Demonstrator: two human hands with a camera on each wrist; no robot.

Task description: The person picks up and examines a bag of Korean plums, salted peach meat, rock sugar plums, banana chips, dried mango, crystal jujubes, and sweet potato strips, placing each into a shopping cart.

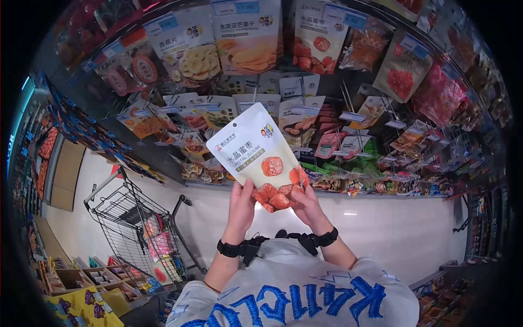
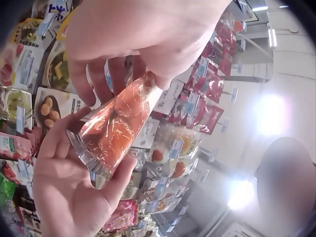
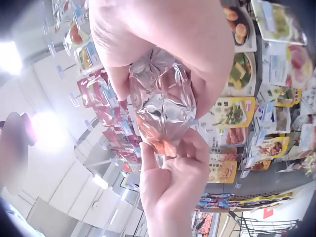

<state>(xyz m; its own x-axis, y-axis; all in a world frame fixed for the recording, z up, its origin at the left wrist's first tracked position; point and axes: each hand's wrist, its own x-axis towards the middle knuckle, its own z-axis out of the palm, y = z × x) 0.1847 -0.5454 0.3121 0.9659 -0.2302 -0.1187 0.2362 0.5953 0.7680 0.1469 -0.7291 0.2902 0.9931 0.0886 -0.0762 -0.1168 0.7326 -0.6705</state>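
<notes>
A white and red pouch of crystal jujube [image 1: 253, 155] is held up before the shelves, its printed front facing the head camera. My left hand [image 1: 241, 208] grips its lower left edge, with the thumb on the front. On the lower right edge my right hand [image 1: 309, 207] holds it the same way, thumb over the printed fruit. From the right wrist, the pouch's silvery folded bottom [image 3: 163, 108] shows between both hands. The left wrist view shows its shiny red lower part [image 2: 116, 131], with fingers of both hands around it.
Hanging pouches of dried fruit, such as banana chips [image 1: 199, 60] and dried mango [image 1: 248, 49], fill the shelf ahead. A wire shopping cart [image 1: 128, 218] with several packages stands at the left. Cardboard bins [image 1: 81, 278] and a yellow display [image 1: 81, 310] are at lower left.
</notes>
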